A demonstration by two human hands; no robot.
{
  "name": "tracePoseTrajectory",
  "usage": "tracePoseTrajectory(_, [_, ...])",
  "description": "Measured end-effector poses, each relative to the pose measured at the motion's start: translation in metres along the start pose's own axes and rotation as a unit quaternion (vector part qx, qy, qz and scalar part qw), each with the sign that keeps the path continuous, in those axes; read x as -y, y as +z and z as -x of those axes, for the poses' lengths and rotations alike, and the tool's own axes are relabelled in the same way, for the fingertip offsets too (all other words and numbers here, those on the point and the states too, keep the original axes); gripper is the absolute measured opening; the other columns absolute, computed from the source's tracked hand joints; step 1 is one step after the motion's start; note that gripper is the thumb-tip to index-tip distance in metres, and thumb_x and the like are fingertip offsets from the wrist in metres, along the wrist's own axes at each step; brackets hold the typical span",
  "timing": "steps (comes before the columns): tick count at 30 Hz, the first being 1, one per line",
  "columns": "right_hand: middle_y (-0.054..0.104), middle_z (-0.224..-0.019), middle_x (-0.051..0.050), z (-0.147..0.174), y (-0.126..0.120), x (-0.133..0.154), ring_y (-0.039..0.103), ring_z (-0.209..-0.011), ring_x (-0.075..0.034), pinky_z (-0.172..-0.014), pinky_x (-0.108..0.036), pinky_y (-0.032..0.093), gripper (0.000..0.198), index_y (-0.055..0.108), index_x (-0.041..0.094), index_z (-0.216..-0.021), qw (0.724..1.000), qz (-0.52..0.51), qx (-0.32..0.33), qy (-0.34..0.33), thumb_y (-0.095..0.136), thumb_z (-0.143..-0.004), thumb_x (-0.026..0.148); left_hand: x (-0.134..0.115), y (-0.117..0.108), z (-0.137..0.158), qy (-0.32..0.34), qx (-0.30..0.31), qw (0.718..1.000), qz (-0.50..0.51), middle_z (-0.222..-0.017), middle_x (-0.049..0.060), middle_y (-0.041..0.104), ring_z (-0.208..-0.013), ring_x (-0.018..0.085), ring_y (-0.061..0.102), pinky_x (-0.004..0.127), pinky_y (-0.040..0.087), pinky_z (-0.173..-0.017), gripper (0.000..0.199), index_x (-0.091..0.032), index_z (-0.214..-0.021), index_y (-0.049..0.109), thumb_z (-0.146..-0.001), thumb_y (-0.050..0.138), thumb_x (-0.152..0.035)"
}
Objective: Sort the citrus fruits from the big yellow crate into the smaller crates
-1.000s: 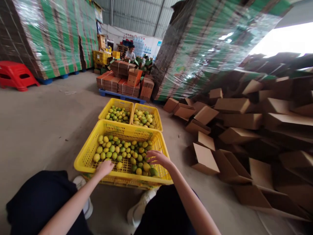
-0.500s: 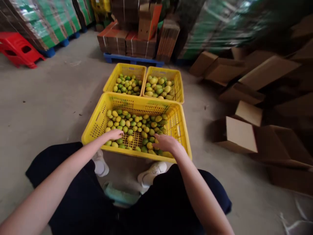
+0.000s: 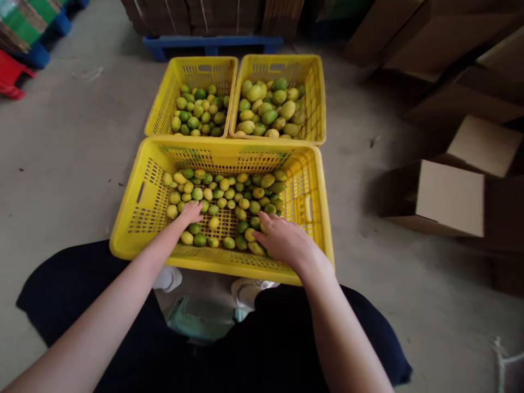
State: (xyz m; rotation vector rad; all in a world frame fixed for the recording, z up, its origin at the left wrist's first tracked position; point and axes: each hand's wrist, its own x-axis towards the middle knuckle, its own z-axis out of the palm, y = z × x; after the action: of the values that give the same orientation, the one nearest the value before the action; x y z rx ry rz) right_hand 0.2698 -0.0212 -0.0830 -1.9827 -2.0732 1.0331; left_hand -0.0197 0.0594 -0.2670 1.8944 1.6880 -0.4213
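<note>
A large yellow plastic crate (image 3: 221,267) stands before my knees, holding many yellow and green lemons. Inside it, my left hand (image 3: 191,213) reaches over the left part of the fruit, palm down, fingertips against a green lemon (image 3: 205,206). Its fingers look loosely bent and apart, with nothing visibly lifted. On the right side, my right hand (image 3: 282,236) is spread over more lemons, thumb and forefinger apart near a yellow lemon (image 3: 249,234). What lies under that palm is hidden. Between the hands, one yellow lemon (image 3: 213,222) rests on the bare slotted bottom.
Two smaller yellow crates, a left one (image 3: 164,103) and a right one (image 3: 315,103), hold more lemons behind the large crate. Beyond them is a blue pallet (image 3: 213,46) with stacked cardboard. Open cardboard boxes (image 3: 450,196) lie at right. Part of a red stool (image 3: 12,73) shows at left.
The view has tilted down and come closer to the crates. Both hands remain among the lemons; the right hand appears more spread out over them. No lemon is visibly lifted.
</note>
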Motion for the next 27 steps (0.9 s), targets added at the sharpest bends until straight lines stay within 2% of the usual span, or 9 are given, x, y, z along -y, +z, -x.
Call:
tracePoseTrajectory(4, [0.07, -0.098, -0.018, -0.004, -0.003, 0.004, 0.067, -0.096, -0.037, -0.087, -0.051, 0.046, 0.031, 0.066, 0.017, -0.108, 1.0, 0.004, 0.005, 0.015, 0.072, -0.078, 0.024, 0.002, 0.002, -0.018, 0.033, 0.025, 0.999, -0.026, -0.155, 0.016, 0.037, -0.141, 0.032, 0.033, 0.046, 0.027, -0.114, 0.068, -0.018, -0.14, 0.048, -0.074, 0.061, -0.006])
tracePoseTrajectory(9, [0.066, -0.119, -0.022, -0.004, -0.016, 0.022, 0.065, -0.108, -0.036, -0.091, -0.046, 0.047, 0.041, 0.055, 0.009, -0.13, 0.977, 0.17, 0.127, 0.012, 0.051, -0.094, 0.028, -0.006, 0.019, -0.032, 0.026, 0.034, 0.999, -0.005, -0.157, 0.018, 0.032, -0.144, 0.035, 0.028, 0.051, 0.023, -0.115, 0.067, -0.016, -0.138, 0.048, -0.073, 0.06, -0.004])
tracePoseTrajectory(13, [0.065, -0.122, -0.021, -0.009, -0.017, 0.025, 0.065, -0.11, -0.035, -0.092, -0.044, 0.048, 0.044, 0.052, 0.007, -0.135, 0.969, 0.196, 0.148, 0.001, 0.05, -0.097, 0.03, -0.009, 0.022, -0.032, 0.022, 0.046, 0.996, 0.066, -0.139, 0.021, 0.052, -0.133, 0.036, 0.042, 0.049, 0.033, -0.108, 0.046, -0.011, -0.122, 0.059, -0.076, 0.064, -0.014])
tracePoseTrajectory(16, [0.065, -0.121, -0.021, -0.012, -0.012, 0.024, 0.065, -0.11, -0.034, -0.09, -0.043, 0.049, 0.042, 0.054, 0.008, -0.132, 0.972, 0.196, 0.125, -0.026, 0.051, -0.096, 0.029, -0.013, 0.013, -0.024, 0.041, 0.106, 0.983, 0.141, -0.098, 0.009, 0.071, -0.099, 0.026, 0.062, 0.035, 0.048, -0.088, 0.028, -0.014, -0.095, 0.067, -0.071, 0.073, -0.026])
tracePoseTrajectory(19, [0.064, -0.122, -0.021, -0.014, -0.005, 0.026, 0.064, -0.11, -0.034, -0.089, -0.043, 0.049, 0.045, 0.053, 0.009, -0.133, 0.974, 0.193, 0.109, -0.049, 0.056, -0.093, 0.027, -0.033, -0.001, -0.004, 0.062, 0.206, 0.943, 0.254, -0.074, 0.004, 0.07, -0.07, 0.018, 0.063, 0.029, 0.05, -0.068, 0.021, -0.015, -0.08, 0.068, -0.076, 0.068, -0.036])
tracePoseTrajectory(23, [0.058, -0.13, -0.024, -0.018, 0.006, 0.034, 0.063, -0.108, -0.034, -0.081, -0.038, 0.051, 0.067, 0.041, 0.009, -0.142, 0.983, 0.149, 0.077, -0.069, 0.067, -0.086, 0.034, -0.073, -0.031, 0.023, 0.119, 0.327, 0.828, 0.44, -0.076, 0.009, 0.073, -0.07, 0.021, 0.065, 0.033, 0.05, -0.067, 0.031, -0.016, -0.08, 0.071, -0.087, 0.057, -0.043])
tracePoseTrajectory(25, [0.063, -0.118, -0.019, -0.022, 0.011, 0.038, 0.066, -0.099, -0.029, -0.075, -0.033, 0.049, 0.048, 0.05, 0.01, -0.131, 0.989, 0.117, 0.036, -0.081, 0.061, -0.09, 0.032, -0.08, -0.049, 0.023, 0.153, 0.339, 0.787, 0.492, -0.074, 0.009, 0.072, -0.074, 0.022, 0.066, 0.035, 0.051, -0.069, 0.04, -0.017, -0.082, 0.073, -0.089, 0.051, -0.049])
tracePoseTrajectory(26, [0.065, -0.11, -0.016, -0.024, 0.013, 0.041, 0.066, -0.094, -0.026, -0.072, -0.031, 0.048, 0.035, 0.055, 0.011, -0.122, 0.991, 0.104, 0.012, -0.086, 0.056, -0.092, 0.029, -0.077, -0.057, 0.019, 0.165, 0.33, 0.787, 0.494, -0.075, 0.009, 0.072, -0.077, 0.022, 0.067, 0.035, 0.052, -0.072, 0.044, -0.017, -0.085, 0.073, -0.091, 0.047, -0.051])
tracePoseTrajectory(27, [0.066, -0.103, -0.013, -0.026, 0.014, 0.043, 0.066, -0.089, -0.024, -0.071, -0.029, 0.047, 0.025, 0.058, 0.012, -0.113, 0.991, 0.095, -0.011, -0.089, 0.051, -0.094, 0.026, -0.069, -0.064, 0.012, 0.171, 0.304, 0.81, 0.471, -0.078, 0.009, 0.073, -0.081, 0.022, 0.067, 0.035, 0.052, -0.074, 0.046, -0.016, -0.089, 0.073, -0.092, 0.044, -0.051])
